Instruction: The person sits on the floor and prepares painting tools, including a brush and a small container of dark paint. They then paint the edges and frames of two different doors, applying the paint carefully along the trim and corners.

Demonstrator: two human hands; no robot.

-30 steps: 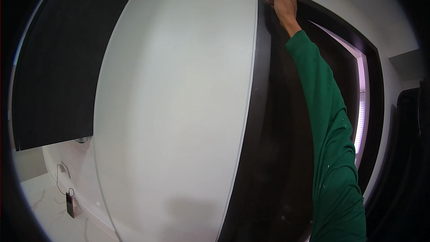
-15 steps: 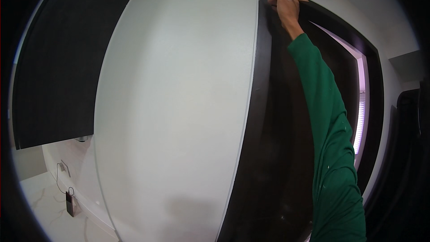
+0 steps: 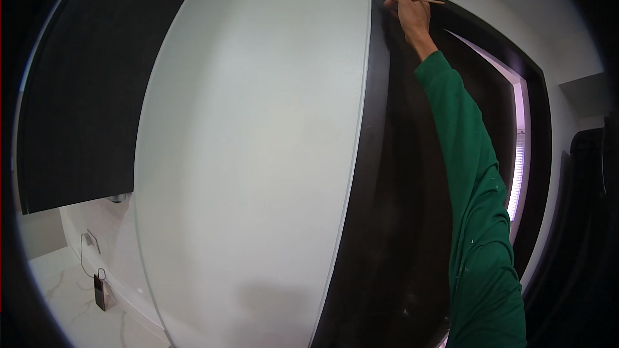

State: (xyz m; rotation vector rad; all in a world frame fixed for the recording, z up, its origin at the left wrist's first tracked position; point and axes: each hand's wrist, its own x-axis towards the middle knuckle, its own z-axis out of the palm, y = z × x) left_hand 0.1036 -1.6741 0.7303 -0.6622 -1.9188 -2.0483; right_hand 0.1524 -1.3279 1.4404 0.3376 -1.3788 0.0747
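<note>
Raised high near the top left corner of a dark door frame (image 3: 376, 71), my right hand (image 3: 414, 19) is closed around a thin paintbrush (image 3: 434, 2). The wooden handle sticks out to the right of the fingers. Its fine tip points left, at the frame's edge where that meets the white wall (image 3: 258, 122); whether the tip touches cannot be made out. A green sleeve (image 3: 474, 174) with small pale specks covers my right arm, which crosses in front of the dark door (image 3: 412, 219). My left hand is out of view.
A black cabinet (image 3: 84, 103) hangs at the left. Below it, a small dark device (image 3: 99, 292) with a cord stands on a marbled white counter (image 3: 61, 283), near a wall socket (image 3: 93, 241). Behind the partly open door, a window blind (image 3: 518, 167) shows.
My right hand and the brush have shifted slightly downward along the frame's edge. The grip stays closed on the brush.
</note>
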